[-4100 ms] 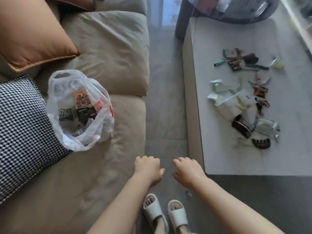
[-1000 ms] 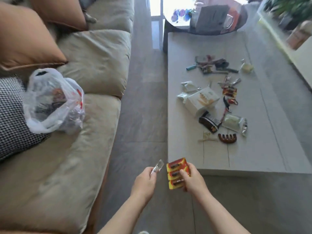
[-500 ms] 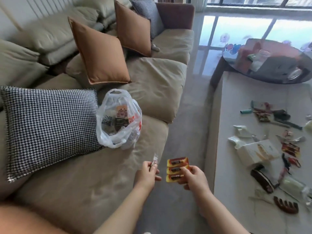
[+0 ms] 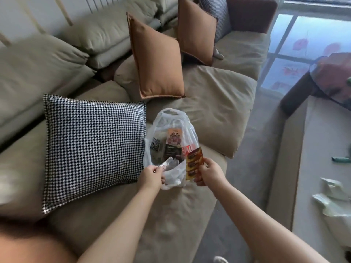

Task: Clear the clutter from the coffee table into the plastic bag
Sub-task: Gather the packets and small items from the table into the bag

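fingers (image 4: 199,168) of the right hand (image 4: 210,172) pinch a yellow packet (image 4: 193,163), left hand (image 4: 152,176) grips a clear wrapper (image 4: 167,165) at the plastic bag (image 4: 188,130).

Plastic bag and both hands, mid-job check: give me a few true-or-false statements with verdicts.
1. The plastic bag sits on the sofa. True.
2. The right hand is empty. False: it holds a yellow-and-red packet strip.
3. The left hand pinches a small clear wrapper at the bag's mouth. True.
4. The bag is empty. False: printed packets show inside.
5. The houndstooth cushion lies on the coffee table. False: it is on the sofa.
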Tool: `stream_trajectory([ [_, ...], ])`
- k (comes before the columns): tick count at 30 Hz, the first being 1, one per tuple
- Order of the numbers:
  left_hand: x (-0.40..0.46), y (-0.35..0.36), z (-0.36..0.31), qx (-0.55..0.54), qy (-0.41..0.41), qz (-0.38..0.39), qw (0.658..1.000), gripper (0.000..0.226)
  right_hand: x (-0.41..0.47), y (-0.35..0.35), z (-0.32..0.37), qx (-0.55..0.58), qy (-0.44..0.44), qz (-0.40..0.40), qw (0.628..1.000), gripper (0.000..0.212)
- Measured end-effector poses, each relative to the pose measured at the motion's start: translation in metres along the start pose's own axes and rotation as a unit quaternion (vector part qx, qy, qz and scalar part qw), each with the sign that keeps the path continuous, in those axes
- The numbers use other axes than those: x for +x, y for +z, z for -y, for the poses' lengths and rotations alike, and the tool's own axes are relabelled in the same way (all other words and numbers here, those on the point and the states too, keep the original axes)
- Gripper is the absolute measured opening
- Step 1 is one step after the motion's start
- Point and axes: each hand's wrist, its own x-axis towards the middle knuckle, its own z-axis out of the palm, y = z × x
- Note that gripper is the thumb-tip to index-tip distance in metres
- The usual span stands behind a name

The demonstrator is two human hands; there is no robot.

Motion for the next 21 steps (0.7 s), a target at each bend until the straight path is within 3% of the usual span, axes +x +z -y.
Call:
stream_trajectory([
  [11, 0.074, 0.033, -0.029, 0.014, -0.108, -0.064, 0.992, 0.036, 0.108, 0.014, 0.03, -0.06, 0.043, 0.029, 0.997, 0.023],
  [21, 0.145, 0.047, -0.006, 0.138, -0.163, -0.112, 0.971, 0.036, 0.179, 0.063, 0.023, -0.103, 0.064, 0.065, 0.99, 0.024],
])
